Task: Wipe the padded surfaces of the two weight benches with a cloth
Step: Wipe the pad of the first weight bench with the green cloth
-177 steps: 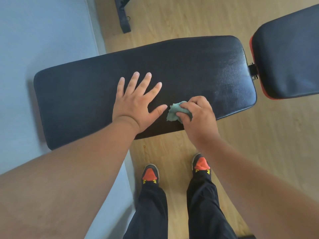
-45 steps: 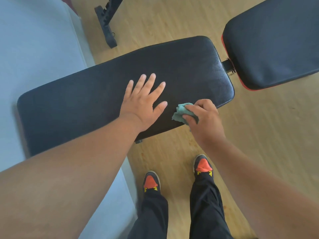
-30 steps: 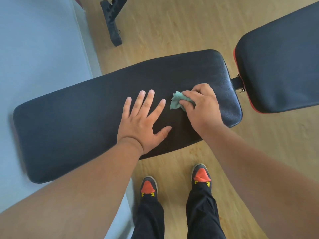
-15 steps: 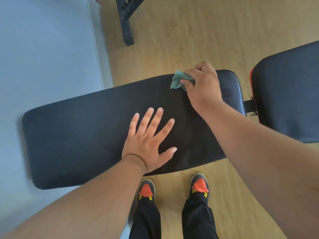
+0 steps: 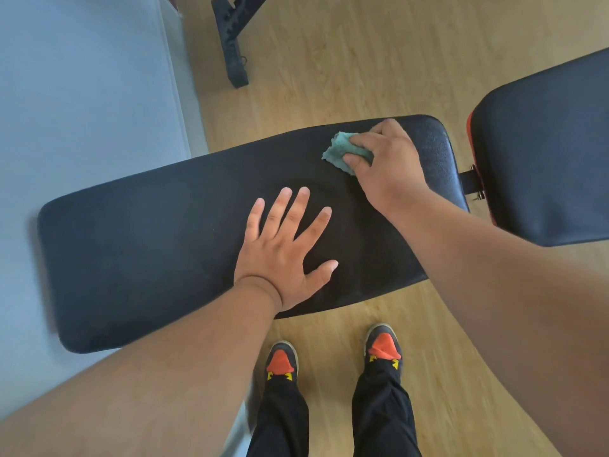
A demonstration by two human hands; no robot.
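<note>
A long black padded bench pad point(image 5: 148, 245) lies across the middle of the view. My left hand point(image 5: 286, 252) rests flat on it, fingers spread, holding nothing. My right hand point(image 5: 385, 166) presses a crumpled teal cloth point(image 5: 339, 150) onto the pad near its far right corner. A second black pad with red trim point(image 5: 543, 159) sits to the right, joined by a black metal bracket point(image 5: 469, 183).
A light blue wall point(image 5: 82, 94) stands to the left, close to the pad's left end. A black metal equipment foot point(image 5: 230, 47) rests on the wooden floor point(image 5: 329, 61) beyond the bench. My two shoes point(image 5: 329, 354) stand on the floor in front of the pad.
My right hand has swept the cloth from the pad's near edge across to its far right part. My left hand has stayed flat on the pad.
</note>
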